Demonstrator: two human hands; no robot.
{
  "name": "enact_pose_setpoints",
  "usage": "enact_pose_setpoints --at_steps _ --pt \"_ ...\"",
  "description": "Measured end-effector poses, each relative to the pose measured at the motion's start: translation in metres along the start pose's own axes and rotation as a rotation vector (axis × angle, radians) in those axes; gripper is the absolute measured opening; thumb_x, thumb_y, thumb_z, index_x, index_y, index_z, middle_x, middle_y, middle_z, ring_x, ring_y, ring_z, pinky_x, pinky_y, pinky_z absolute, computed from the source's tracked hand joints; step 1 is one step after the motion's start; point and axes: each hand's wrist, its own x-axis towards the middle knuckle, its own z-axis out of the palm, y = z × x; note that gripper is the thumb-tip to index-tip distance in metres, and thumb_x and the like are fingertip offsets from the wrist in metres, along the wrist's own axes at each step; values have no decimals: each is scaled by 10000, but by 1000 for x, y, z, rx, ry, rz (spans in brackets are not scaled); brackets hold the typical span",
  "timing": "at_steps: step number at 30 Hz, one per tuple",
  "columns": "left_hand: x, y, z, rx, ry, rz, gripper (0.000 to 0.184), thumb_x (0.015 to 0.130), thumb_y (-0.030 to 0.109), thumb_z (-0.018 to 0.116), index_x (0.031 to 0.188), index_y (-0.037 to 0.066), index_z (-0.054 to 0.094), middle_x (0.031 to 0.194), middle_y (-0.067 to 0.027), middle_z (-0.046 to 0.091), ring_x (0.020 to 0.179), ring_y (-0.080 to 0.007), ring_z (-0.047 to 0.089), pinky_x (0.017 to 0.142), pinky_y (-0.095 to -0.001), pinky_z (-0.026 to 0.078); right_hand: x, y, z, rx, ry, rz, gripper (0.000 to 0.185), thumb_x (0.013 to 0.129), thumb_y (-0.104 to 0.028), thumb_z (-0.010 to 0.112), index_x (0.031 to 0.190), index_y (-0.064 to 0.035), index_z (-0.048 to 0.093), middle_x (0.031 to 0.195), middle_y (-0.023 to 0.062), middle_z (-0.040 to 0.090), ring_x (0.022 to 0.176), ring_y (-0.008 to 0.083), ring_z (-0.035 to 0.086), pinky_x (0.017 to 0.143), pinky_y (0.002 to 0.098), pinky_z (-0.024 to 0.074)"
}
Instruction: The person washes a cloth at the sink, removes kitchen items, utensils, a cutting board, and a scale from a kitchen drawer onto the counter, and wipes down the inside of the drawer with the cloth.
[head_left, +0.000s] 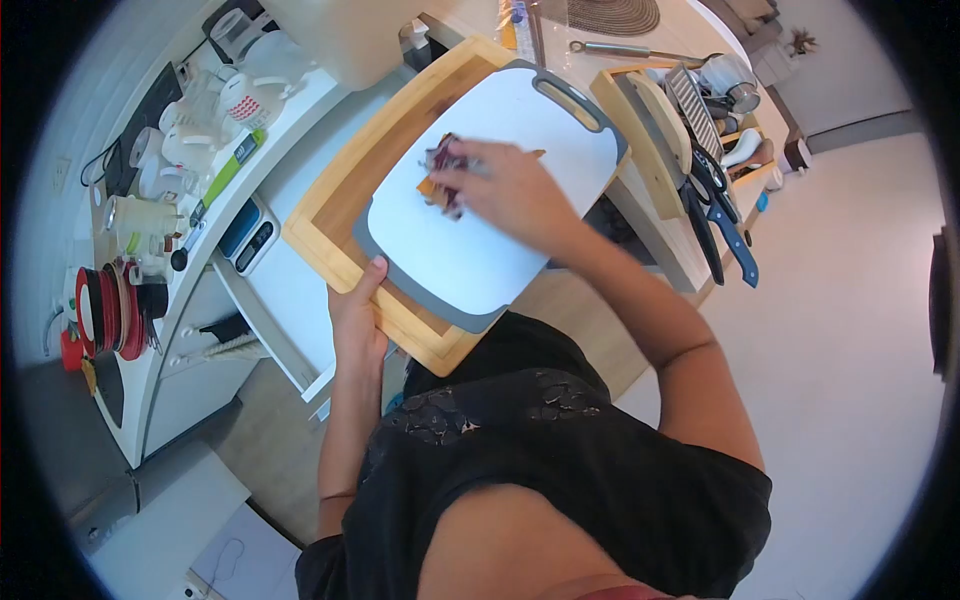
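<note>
My left hand [357, 310] grips the near-left edge of a wooden tray [325, 205], its thumb up against the rim of a cutting board. That cutting board [510, 235] is white with grey edges and a handle slot at its far end. It lies over the tray, covering much of it. Closed around a crumpled cloth [440, 185] in purple and orange, my right hand [515, 195] presses it onto the white surface. Motion blurs the right fingers, and part of the cloth is hidden under them.
An open white drawer [290, 300] sits at the left below a counter with cups [245, 100] and stacked red and black plates [110, 310]. At the right, a wooden utensil box [640, 140] stands beside a blue-handled knife [735, 240]. A woven mat [615, 12] lies farther back.
</note>
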Motion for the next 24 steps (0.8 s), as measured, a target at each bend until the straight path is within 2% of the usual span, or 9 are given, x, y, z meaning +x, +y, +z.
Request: enact_pose_setpoints --at_steps 5,8,10,11,13,16,19,22,24 --pt "-4 3 4 -15 19 -7 590 788 -37 596 1299 23 306 1209 -140 482 1086 -265 509 906 -388 455 23 94 -5 346 99 522 195 812 -175 546 952 -87 650 1012 107 590 937 235 573 819 344 457" --pt "-3 2 6 -41 26 17 593 788 -41 593 1301 25 303 1215 -142 478 1082 -265 513 899 -387 462 20 43 14 183 18 352 291 852 -296 515 919 -38 632 910 150 627 890 235 599 793 341 457" --pt "0 3 5 -33 17 -6 592 788 -38 593 1300 26 301 1206 -142 483 1068 -263 523 893 -384 468 24 -41 -3 433 -99 595 272 832 -292 532 960 -79 642 899 166 618 860 280 590 818 338 445" --pt "2 2 4 -34 17 -2 592 788 -38 593 1300 26 301 1206 -142 483 1068 -263 523 893 -384 468 6 -40 13 -46 40 69 259 822 -192 503 1045 -163 631 941 98 612 911 247 580 780 369 452" --pt "0 -3 1 -49 21 1 586 789 -40 589 1296 28 303 1193 -141 490 1056 -261 530 889 -385 472 20 8 5 -36 -99 92 242 819 -170 508 1023 -158 638 964 88 609 885 255 585 781 374 455" --pt "-3 -1 4 -32 37 8 578 793 -46 580 1295 29 304 1191 -139 491 1056 -263 531 886 -385 473 28 83 -17 -90 219 505 195 838 -150 485 955 -145 641 850 77 593 761 223 576 661 345 481" --pt "-3 1 4 -21 29 18 575 795 -45 578 1295 26 303 1194 -140 489 1057 -263 530 883 -383 474 18 74 2 -84 45 297 190 835 -157 498 961 -160 641 905 77 585 811 225 572 695 355 472" --pt "-2 0 3 -43 17 3 573 796 -35 583 1293 20 303 1188 -139 491 1052 -261 532 880 -375 474 -1 -21 8 -117 24 68 190 818 -191 518 961 -157 639 877 78 599 815 223 587 696 359 471" --pt "-1 -2 0 -34 15 2 571 796 -35 582 1292 20 303 1185 -139 492 1050 -261 533 874 -372 477 6 -19 -8 -39 -93 134 194 829 -209 500 953 -155 637 895 70 608 812 223 601 696 371 479"
